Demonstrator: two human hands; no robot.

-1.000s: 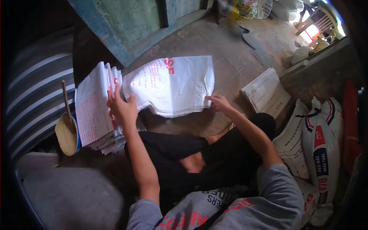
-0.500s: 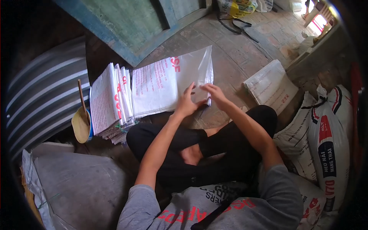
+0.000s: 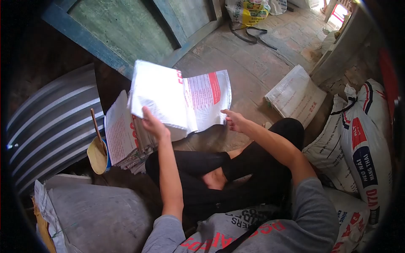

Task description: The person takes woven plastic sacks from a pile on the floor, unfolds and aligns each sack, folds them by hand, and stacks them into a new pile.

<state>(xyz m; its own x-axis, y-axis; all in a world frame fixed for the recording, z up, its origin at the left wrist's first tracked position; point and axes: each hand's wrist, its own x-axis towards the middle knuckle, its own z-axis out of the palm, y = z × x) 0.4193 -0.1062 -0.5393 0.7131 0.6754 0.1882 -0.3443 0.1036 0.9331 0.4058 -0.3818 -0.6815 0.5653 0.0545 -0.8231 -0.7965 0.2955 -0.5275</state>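
My left hand (image 3: 156, 125) grips the lower edge of a folded stack of white woven sacks (image 3: 158, 95), lifted and turned over to the left. To its right lies an opened white sack (image 3: 206, 103) with red print and a red band, its right edge curling up. At that edge is my right hand (image 3: 236, 121), with the index finger stretched out against the sack and the other fingers partly bent. Behind my left hand, a pile of folded printed sacks (image 3: 118, 133) stands on the floor, partly covered by the lifted stack.
A yellowish scoop (image 3: 97, 157) with a wooden stick (image 3: 96, 126) stands left of the pile, beside corrugated metal (image 3: 55, 122). Another folded sack bundle (image 3: 295, 93) lies to the right. Full sacks (image 3: 358, 152) lean at far right. A blue-green door (image 3: 122, 33) is ahead.
My left hand has moved left and lifted the folded sacks, turning them leftward. A page-like sack with a red band now shows. My right hand has dropped slightly, away from my left.
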